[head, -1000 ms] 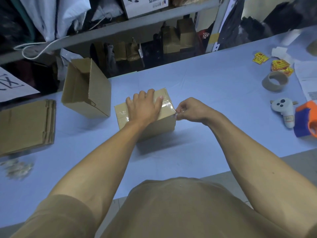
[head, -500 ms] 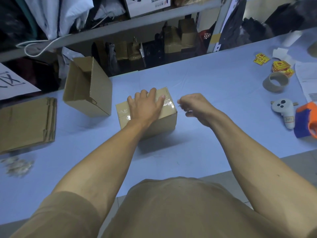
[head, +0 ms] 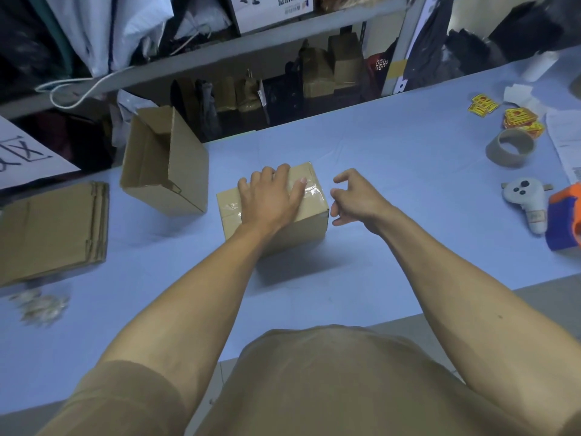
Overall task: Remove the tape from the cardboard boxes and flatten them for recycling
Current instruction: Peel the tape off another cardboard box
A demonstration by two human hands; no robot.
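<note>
At frame centre, the taped box [head: 276, 212] is being pressed flat-palmed by the left hand [head: 270, 199]; the right hand [head: 355, 199] is being held just beside it, fingers loosely curled (gripping nothing).

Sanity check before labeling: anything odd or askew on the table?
Mostly tidy. The open box sits tipped on the table, not upright. The tape on the sealed box looks wrinkled at its right end. Nothing spilled.

A single head-worn camera looks forward and steeply down from close above onto the tabletop [head: 393, 184], shelves [head: 220, 55] at the frame's top.
</note>
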